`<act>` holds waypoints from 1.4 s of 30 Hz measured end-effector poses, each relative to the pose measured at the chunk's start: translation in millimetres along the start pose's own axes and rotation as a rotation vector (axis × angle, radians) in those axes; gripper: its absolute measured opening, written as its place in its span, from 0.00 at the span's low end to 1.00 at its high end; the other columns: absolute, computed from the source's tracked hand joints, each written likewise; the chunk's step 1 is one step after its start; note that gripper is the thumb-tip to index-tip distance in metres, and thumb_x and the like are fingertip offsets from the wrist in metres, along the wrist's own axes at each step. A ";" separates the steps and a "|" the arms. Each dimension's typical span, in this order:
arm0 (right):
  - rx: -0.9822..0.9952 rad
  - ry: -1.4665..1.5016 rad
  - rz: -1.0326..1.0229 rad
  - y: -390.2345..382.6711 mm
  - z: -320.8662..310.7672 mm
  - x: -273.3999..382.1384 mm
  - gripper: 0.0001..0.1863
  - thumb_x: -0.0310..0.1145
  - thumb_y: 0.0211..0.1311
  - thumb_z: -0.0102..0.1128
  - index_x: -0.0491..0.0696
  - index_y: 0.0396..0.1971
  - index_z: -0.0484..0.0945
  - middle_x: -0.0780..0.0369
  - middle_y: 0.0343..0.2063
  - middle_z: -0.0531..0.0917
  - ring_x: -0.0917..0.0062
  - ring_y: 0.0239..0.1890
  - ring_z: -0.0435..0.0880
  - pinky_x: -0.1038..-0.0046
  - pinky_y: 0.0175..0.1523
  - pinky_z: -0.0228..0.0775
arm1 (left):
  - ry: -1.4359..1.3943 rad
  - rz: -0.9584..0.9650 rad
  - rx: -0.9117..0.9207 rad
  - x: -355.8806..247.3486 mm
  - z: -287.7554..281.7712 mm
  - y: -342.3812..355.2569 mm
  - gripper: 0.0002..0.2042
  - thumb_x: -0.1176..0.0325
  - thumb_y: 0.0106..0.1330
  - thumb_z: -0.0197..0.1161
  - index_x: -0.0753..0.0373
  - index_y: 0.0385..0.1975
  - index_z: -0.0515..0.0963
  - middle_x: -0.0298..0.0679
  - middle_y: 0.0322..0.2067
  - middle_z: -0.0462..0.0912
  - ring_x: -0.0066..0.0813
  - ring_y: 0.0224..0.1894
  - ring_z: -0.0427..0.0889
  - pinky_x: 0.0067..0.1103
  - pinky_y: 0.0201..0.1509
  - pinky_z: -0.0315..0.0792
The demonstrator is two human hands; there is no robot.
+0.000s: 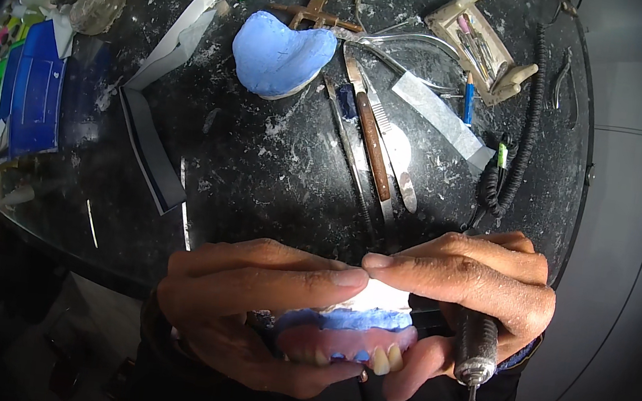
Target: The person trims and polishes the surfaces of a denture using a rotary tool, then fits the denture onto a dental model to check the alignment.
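Note:
Near the table's front edge, a dental model (367, 318) with a white top and a blue layer is held between both hands. Below the blue layer runs a pink gum base (344, 341) bearing several cream-coloured teeth, with small blue gaps between some. My left hand (244, 303) closes around the model's left side, fingers on top and below. My right hand (479, 284) steadies the right side with a fingertip on top and the thumb near the teeth. A dark rotary handpiece (477, 348) is also held in my right hand, its bur pointing down.
A blue plaster cast (279, 55) lies ahead, by a brown-handled wax knife (373, 144), a metal spatula (398, 162) and a thin tool (347, 152). A tray of burs (480, 48) and a coiled black cable (529, 122) stand right; folded paper (152, 152) and a blue box (37, 97) left.

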State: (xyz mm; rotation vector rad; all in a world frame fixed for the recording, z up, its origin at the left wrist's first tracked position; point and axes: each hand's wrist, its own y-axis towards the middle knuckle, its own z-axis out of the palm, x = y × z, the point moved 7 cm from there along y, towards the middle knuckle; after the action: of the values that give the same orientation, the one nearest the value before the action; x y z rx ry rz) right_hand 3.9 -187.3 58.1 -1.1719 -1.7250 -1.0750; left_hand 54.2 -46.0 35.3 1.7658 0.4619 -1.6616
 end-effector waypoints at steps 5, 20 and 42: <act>-0.019 -0.016 0.015 -1.1 3.7 1.3 0.24 0.42 0.51 0.68 0.34 0.35 0.80 0.48 0.30 0.84 0.64 0.28 0.86 0.71 0.31 0.80 | 0.065 0.037 -0.006 -4.1 -0.6 -2.7 0.28 0.70 0.39 0.78 0.67 0.44 0.77 0.46 0.34 0.81 0.31 0.32 0.84 0.18 0.32 0.79; 0.135 -0.041 0.149 5.3 6.4 4.7 0.21 0.36 0.51 0.69 0.37 0.41 0.80 0.46 0.40 0.81 0.60 0.42 0.84 0.67 0.45 0.79 | 0.333 0.271 -0.086 -12.8 -0.8 -11.3 0.29 0.61 0.41 0.77 0.70 0.42 0.74 0.41 0.29 0.77 0.21 0.21 0.78 0.12 0.19 0.70; -0.663 -0.122 -0.001 -8.6 -57.3 -2.6 0.41 0.55 0.53 0.64 0.45 0.56 0.54 0.51 0.41 0.70 0.82 0.22 0.69 0.83 0.24 0.61 | 0.118 0.109 -0.353 -3.2 -18.6 -17.2 0.18 0.72 0.47 0.72 0.65 0.40 0.80 0.44 0.35 0.81 0.22 0.28 0.82 0.14 0.25 0.74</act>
State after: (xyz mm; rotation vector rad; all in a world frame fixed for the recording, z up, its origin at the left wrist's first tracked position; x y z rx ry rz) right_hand 4.2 -243.2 73.5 -1.6598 -1.4895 -1.6769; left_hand 56.3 -20.6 34.1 1.5990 0.6569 -1.3130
